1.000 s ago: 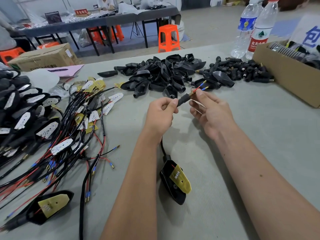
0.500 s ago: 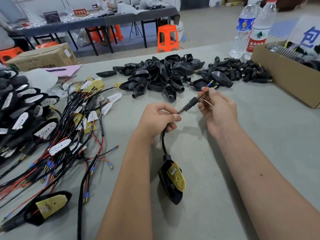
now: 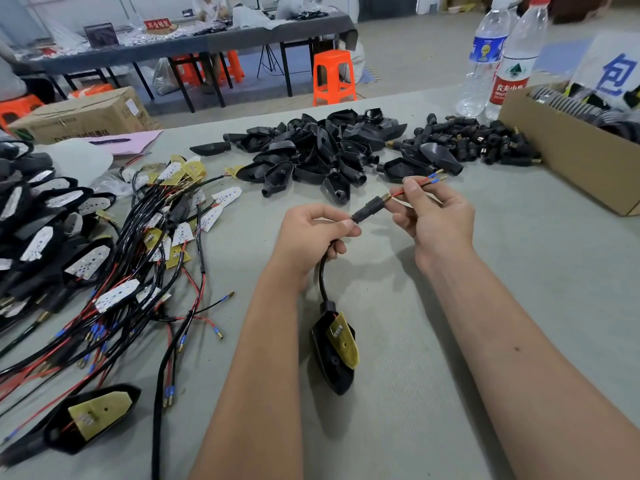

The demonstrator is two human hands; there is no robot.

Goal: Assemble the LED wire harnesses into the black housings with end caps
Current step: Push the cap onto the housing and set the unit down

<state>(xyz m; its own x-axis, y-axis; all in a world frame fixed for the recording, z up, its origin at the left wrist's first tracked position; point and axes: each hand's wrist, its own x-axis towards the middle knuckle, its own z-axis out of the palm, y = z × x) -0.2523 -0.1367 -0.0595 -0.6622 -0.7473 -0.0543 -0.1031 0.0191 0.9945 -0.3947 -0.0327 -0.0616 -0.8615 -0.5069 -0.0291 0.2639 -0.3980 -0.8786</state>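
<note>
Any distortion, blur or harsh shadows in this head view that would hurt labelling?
Head view: wide-angle bending, the table edge and cardboard box curve; light is soft, with faint shadows under the left hand, right hand and black housing; centre sharp, far benches softer; no glare.

Grey bench, black housings heaped, black end cap on red wire — blue-sleeved brass tips, yellow LED board in black housing, white boards — dotted, orange stool, brown cardboard box.
</note>
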